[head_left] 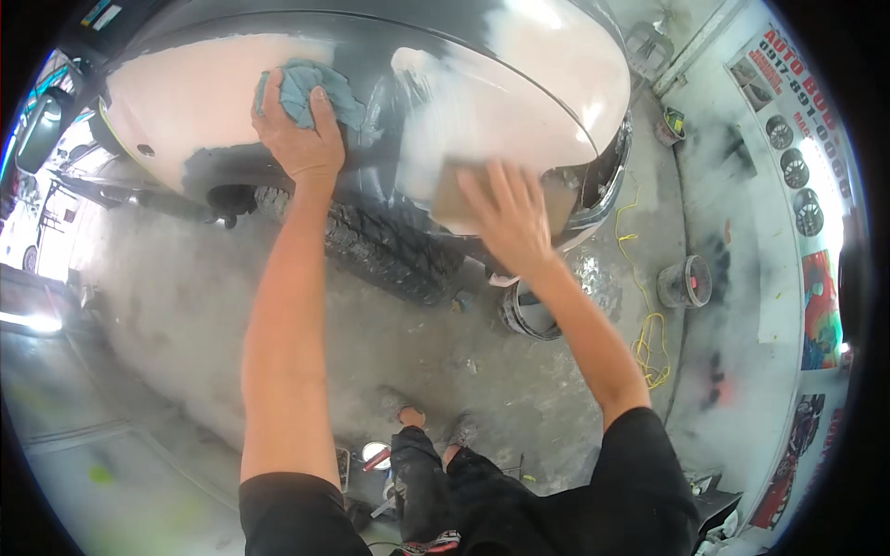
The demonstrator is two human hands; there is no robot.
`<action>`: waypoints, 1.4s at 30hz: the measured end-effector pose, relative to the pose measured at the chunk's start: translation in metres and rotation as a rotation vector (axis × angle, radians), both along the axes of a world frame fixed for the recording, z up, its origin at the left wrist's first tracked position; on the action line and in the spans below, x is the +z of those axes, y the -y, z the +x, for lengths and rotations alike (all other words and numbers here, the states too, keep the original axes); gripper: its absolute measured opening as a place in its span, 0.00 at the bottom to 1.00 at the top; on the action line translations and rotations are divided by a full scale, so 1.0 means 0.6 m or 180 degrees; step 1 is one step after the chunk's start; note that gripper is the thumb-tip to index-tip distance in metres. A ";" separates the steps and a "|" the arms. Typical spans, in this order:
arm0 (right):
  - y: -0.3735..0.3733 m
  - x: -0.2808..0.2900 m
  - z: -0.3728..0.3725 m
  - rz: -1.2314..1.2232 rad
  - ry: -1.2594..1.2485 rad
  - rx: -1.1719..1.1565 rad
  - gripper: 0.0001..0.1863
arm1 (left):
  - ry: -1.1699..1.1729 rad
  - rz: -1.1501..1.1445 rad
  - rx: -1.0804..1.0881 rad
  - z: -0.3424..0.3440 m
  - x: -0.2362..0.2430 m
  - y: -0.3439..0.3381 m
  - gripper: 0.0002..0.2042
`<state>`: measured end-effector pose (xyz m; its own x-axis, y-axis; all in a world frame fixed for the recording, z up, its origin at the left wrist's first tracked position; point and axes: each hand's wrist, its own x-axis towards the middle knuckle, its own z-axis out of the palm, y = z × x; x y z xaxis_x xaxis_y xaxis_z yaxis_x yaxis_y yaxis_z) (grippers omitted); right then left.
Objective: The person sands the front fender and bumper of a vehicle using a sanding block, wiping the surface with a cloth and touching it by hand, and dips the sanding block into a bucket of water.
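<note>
While the left hand point(301, 144) clutches a crumpled blue-green cloth point(320, 88) over the vehicle panel point(417, 130), the right hand point(514, 222) lies flat on a brown sheet point(454, 196) near its lower edge; cloth seems soft, sheet light, flexible, best held palm-down.

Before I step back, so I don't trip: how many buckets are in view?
3: a round grey bucket below the right hand, a dusty grey bucket by the smudged white wall, and a smaller grey bucket farther along it. The patchy dark car may hide others.
</note>
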<state>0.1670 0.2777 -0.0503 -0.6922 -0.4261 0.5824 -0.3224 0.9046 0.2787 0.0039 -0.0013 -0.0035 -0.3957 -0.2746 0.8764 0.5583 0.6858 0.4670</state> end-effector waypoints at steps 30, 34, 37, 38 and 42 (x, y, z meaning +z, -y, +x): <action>0.091 0.136 -0.093 -0.0342 -0.0204 -0.0005 0.49 | 0.0131 0.0024 -0.0048 0.007 -0.005 0.007 0.32; 0.089 0.153 -0.097 -0.0349 -0.0265 -0.0024 0.48 | -0.0096 -0.0018 0.0025 0.008 0.000 -0.003 0.30; 0.048 0.050 -0.008 -0.0159 0.0152 -0.0015 0.48 | -0.0118 -0.0123 -0.0136 -0.001 -0.004 0.005 0.31; 0.032 0.030 0.018 -0.0173 0.0310 -0.0040 0.48 | -0.0155 -0.0174 -0.0247 -0.003 -0.004 0.003 0.32; -0.028 -0.030 0.151 -0.0634 0.1089 -0.0567 0.48 | -0.0197 -0.0380 -0.0596 -0.005 -0.007 0.019 0.32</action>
<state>0.2575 0.2946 -0.0686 -0.9122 -0.1850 0.3655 -0.1998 0.9798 -0.0025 0.0007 -0.0126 -0.0078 -0.3744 -0.0945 0.9224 0.7062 0.6157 0.3497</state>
